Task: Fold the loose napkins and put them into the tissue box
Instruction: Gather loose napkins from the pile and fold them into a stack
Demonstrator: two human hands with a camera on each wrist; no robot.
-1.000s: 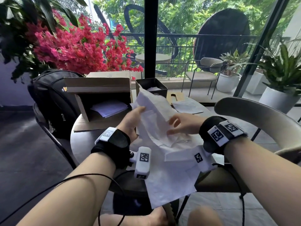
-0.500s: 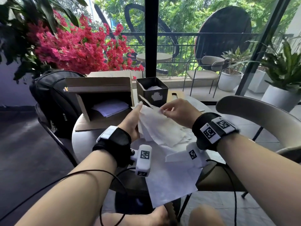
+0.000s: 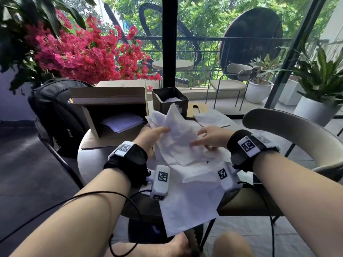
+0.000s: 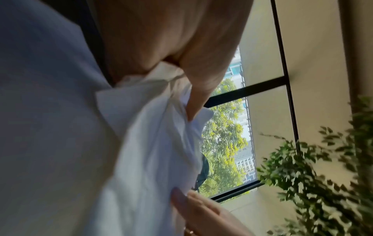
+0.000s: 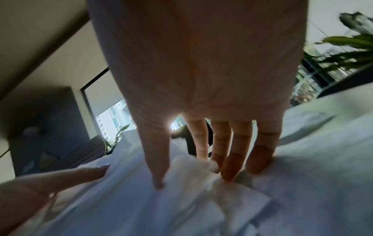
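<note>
A crumpled white napkin [image 3: 178,140] is lifted over the round table [image 3: 89,164], one corner standing up in front of the dark tissue box [image 3: 169,101]. My left hand [image 3: 163,130] pinches its left edge between thumb and fingers; the left wrist view shows that pinch [image 4: 173,70] on the napkin [image 4: 151,143]. My right hand [image 3: 200,139] lies on the napkin's right side with straight fingers, and its fingertips [image 5: 228,175] press into the napkin [image 5: 201,207]. More loose napkins [image 3: 189,199] lie underneath and hang over the near table edge. White paper shows inside the tissue box.
A cardboard box [image 3: 111,101] on its side with paper inside stands at the left, a black backpack [image 3: 55,112] beside it. Another napkin [image 3: 211,118] and a wooden lid [image 3: 197,108] lie right of the tissue box. A beige chair [image 3: 297,134] curves at my right.
My right hand has come back toward me from the napkin's far edge near the tissue box and now lies flat on it. The napkin's far corner stands up again.
</note>
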